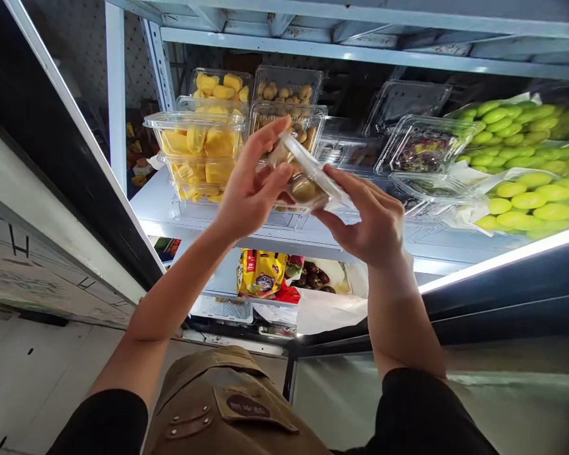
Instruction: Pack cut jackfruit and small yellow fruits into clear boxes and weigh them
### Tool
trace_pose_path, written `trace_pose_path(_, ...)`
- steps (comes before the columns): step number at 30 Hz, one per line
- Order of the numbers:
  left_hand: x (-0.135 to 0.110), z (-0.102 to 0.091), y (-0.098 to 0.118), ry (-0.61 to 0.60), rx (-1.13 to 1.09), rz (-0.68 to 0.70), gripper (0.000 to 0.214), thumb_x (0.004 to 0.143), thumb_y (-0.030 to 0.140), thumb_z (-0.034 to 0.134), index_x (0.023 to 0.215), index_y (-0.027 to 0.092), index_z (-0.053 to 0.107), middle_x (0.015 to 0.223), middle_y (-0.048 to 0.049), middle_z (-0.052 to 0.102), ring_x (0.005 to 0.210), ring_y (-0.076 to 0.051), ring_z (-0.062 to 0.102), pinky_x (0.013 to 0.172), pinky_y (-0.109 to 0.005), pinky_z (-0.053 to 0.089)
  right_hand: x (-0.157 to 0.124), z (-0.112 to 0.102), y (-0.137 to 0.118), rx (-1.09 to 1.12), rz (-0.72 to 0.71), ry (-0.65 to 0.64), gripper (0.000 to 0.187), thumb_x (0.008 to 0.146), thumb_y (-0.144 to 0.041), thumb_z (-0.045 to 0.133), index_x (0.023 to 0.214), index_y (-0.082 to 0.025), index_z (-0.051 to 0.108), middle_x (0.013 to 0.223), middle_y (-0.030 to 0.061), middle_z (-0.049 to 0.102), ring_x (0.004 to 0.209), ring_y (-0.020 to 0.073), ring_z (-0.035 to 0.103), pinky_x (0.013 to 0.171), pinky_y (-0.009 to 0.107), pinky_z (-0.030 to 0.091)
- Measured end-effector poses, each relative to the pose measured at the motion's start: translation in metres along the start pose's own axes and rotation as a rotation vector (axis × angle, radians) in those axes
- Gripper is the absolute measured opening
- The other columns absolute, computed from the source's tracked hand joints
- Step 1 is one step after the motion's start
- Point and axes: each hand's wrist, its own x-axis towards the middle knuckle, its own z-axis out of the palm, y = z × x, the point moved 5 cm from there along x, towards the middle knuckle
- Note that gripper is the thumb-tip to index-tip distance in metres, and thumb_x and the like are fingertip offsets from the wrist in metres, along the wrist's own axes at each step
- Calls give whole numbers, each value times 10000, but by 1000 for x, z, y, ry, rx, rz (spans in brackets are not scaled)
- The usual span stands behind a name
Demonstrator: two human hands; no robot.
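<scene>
Between my two hands a clear plastic container point(303, 187) with brownish round pieces inside is tilted, its lid edge facing up and right. My left hand point(253, 180) grips its left side, thumb across the near face. At the right end, my right hand point(372, 212) pinches the container between thumb and fingers. Just behind it on the shelf stand similar clear boxes of small brown round fruit point(284, 95). Left of those is a stack of clear boxes with yellow fruit pieces point(201, 140).
To the right are boxes of dark fruit point(424, 151) and bunches of green grapes point(526, 193). The shelf edge point(199, 232) runs below my hands. On a lower shelf lie a yellow bag point(262, 273) and dark round produce point(313, 278). A metal post point(116, 95) stands left.
</scene>
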Motion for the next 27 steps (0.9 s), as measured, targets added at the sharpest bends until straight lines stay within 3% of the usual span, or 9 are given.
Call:
trace_pose_path(3,10,18,-26,63,60,-4,555,1162,312,406,1687,131,411,1738,-168,461,1557,-310,567,1093,-441,556,3,11,22,-23,60,34,564,947,-439,862,1481,-323,720,1502,92,752,1417,418,698,1249,693,553)
trace_pose_path(6,2,32,-47,115,39,-43,538,1170,296,386,1665,88,409,1784,-195,405,1682,-311,383,1267,-534,419,1,23,27,4,87,45,430,979,-437,810,1395,-338,761,1439,71,781,1386,402,713,1252,695,543)
trace_pose_path(9,-26,40,-41,149,46,-103,535,1166,246,471,1674,91,403,1812,-195,381,1739,-308,283,1384,-551,304,1,35,24,0,101,18,358,999,-410,768,1353,-359,781,1412,45,793,1374,385,716,1243,695,545)
trace_pose_path(12,-75,44,-17,182,44,-114,587,1145,177,540,1708,183,373,1831,-165,355,1764,-308,247,1394,-573,374,4,50,23,-35,106,-43,314,1023,-384,723,1330,-370,789,1408,31,796,1390,380,705,1252,706,521)
trace_pose_path(15,-136,48,-9,156,19,-150,525,1151,230,543,1660,264,424,1734,-145,459,1688,-298,404,1327,-592,474,8,63,28,-25,130,-77,291,1033,-376,708,1311,-365,795,1414,46,789,1403,395,688,1252,721,503)
trace_pose_path(19,-219,55,-43,109,-22,-424,298,1148,379,548,1417,262,606,1370,-162,705,1305,-301,709,1136,-524,615,11,72,29,11,128,-72,305,1051,-373,708,1348,-372,776,1426,51,776,1396,384,675,1251,715,500)
trace_pose_path(23,-287,62,-79,12,-44,-729,248,1091,466,587,1251,292,659,1196,-162,766,1126,-324,762,1001,-507,637,14,78,22,-38,70,-131,388,1047,-403,749,1432,-366,736,1496,54,737,1431,384,655,1258,686,504)
trace_pose_path(27,-330,63,-87,-76,-55,-900,318,1035,508,619,1228,267,692,1146,-163,792,1075,-337,769,969,-512,626,12,79,14,-144,29,-207,585,1036,-409,779,1596,-405,609,1561,39,698,1475,376,627,1283,669,493)
